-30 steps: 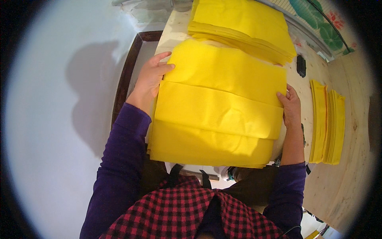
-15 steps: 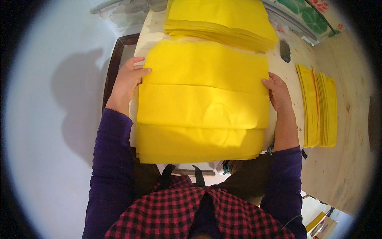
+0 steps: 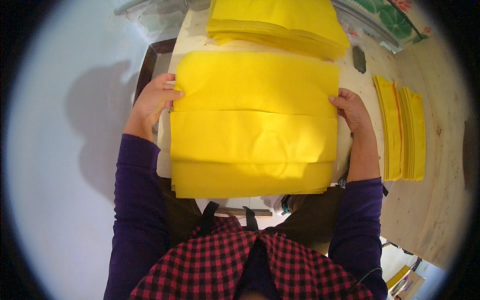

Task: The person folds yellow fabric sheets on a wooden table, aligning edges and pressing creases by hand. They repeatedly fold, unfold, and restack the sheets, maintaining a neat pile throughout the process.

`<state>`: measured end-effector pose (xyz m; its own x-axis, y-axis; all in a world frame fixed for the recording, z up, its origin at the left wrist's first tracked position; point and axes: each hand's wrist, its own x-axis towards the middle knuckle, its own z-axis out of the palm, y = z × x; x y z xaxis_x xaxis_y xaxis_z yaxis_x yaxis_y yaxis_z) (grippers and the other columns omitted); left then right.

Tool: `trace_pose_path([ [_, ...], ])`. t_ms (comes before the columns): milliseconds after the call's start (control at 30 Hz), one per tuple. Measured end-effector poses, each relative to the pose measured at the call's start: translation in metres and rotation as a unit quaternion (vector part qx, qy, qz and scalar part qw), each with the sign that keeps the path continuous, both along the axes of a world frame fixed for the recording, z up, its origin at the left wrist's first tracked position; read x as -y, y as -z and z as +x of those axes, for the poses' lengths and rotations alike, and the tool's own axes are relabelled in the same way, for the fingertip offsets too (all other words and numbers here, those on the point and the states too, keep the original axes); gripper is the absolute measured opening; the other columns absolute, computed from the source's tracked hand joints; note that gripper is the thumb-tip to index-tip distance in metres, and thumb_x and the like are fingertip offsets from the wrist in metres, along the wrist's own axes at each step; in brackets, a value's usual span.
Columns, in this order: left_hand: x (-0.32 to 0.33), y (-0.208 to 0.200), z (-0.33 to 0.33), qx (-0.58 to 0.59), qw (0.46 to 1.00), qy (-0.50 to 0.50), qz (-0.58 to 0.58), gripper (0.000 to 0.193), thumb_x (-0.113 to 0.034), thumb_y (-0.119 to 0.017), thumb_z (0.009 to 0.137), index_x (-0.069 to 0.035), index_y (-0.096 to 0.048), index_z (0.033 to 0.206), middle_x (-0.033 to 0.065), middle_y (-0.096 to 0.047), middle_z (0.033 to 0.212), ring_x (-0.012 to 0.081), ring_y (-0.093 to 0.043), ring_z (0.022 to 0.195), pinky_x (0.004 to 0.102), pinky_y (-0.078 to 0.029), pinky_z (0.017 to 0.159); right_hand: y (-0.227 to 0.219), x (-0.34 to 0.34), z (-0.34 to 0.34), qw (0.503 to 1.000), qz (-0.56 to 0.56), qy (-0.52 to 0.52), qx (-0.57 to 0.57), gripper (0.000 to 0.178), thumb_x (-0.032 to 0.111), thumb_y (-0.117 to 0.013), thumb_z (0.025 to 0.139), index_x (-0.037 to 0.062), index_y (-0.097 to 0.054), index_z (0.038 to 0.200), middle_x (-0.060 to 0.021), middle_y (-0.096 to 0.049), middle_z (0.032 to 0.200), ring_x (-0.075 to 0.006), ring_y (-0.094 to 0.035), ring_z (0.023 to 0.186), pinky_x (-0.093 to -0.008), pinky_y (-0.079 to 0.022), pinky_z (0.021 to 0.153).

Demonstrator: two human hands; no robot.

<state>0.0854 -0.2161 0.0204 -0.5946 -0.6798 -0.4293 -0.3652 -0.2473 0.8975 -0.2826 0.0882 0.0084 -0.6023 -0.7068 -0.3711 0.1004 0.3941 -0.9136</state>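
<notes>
A yellow cloth sheet [image 3: 255, 82] lies across the table in front of me, its upper part smooth and its far left corner cut slantwise. My left hand [image 3: 156, 97] pinches its left edge between thumb and fingers. At the opposite edge my right hand [image 3: 351, 107] grips the sheet, thumb on top and fingertips hidden beneath. Below the held part, overlapping yellow cloth layers [image 3: 220, 137] show two crosswise edges and reach over the near table edge. A faint ring-shaped crease marks these layers right of their middle.
Beyond the sheet rests a thick stack of yellow cloth [image 3: 277, 22]. To the right are two narrow folded yellow bundles [image 3: 400, 132] side by side. A small dark block [image 3: 359, 59] sits on the pale wooden table [image 3: 370, 85]. A white wall [image 3: 60, 165] stands on the left.
The held sheet has come slightly toward me and lies flatter, its near edge lower over the layers. My left hand has shifted a little left and down; my right hand still grips the edge.
</notes>
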Motion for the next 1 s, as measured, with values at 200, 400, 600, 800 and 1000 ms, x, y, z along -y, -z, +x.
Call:
trace_pose_path([
  [200, -0.004, -0.003, -0.008, 0.025, 0.998, -0.04, -0.03, 0.047, -0.002, -0.065, 0.079, -0.004, -0.052, 0.124, 0.012, -0.061, 0.101, 0.0189, -0.058, 0.093, 0.0289, -0.046, 0.078, -0.007, 0.005, 0.002, 0.999, 0.041, -0.019, -0.024, 0.02, 0.018, -0.07, 0.08, 0.0067, -0.065, 0.097, 0.0017, -0.064, 0.082, -0.0084, -0.051, 0.064, -0.0225, -0.037, 0.058],
  [400, -0.005, -0.005, -0.01, 0.045, 0.993, -0.036, -0.102, 0.046, -0.001, -0.067, 0.077, -0.003, -0.055, 0.121, 0.0119, -0.062, 0.102, 0.0185, -0.057, 0.093, 0.0273, -0.043, 0.077, -0.011, 0.009, 0.007, 0.996, 0.037, 0.035, -0.068, 0.024, 0.018, -0.069, 0.082, 0.0066, -0.065, 0.103, 0.003, -0.064, 0.079, -0.0063, -0.052, 0.063, -0.0208, -0.038, 0.058],
  [600, -0.002, -0.001, -0.008, 0.022, 0.994, -0.039, -0.1, 0.045, 0.002, -0.068, 0.075, 0.0, -0.056, 0.118, 0.0107, -0.064, 0.095, 0.0156, -0.058, 0.081, 0.0247, -0.043, 0.067, -0.016, 0.005, 0.005, 0.997, 0.038, 0.012, -0.068, 0.022, 0.011, -0.07, 0.08, 0.0042, -0.065, 0.101, 0.0021, -0.062, 0.071, -0.0037, -0.047, 0.049, -0.0181, -0.031, 0.043],
  [800, -0.006, -0.002, -0.004, 0.015, 0.995, -0.047, -0.083, 0.037, 0.001, -0.068, 0.077, 0.002, -0.058, 0.112, 0.0087, -0.065, 0.087, 0.0126, -0.059, 0.065, 0.0237, -0.043, 0.054, -0.021, 0.004, 0.012, 0.992, 0.056, 0.04, -0.101, 0.013, 0.007, -0.07, 0.081, 0.0042, -0.064, 0.092, 0.0007, -0.061, 0.068, -0.0049, -0.049, 0.046, -0.0187, -0.029, 0.038],
  [1000, -0.012, -0.004, -0.003, -0.006, 0.996, -0.056, -0.074, 0.015, -0.001, -0.067, 0.079, 0.0, -0.061, 0.093, 0.006, -0.064, 0.077, 0.0124, -0.058, 0.056, 0.023, -0.043, 0.051, -0.022, 0.003, 0.02, 0.993, 0.015, 0.068, -0.1, 0.009, 0.007, -0.068, 0.083, 0.0029, -0.062, 0.089, -0.0043, -0.065, 0.072, -0.0103, -0.063, 0.06, -0.0207, -0.046, 0.048],
])
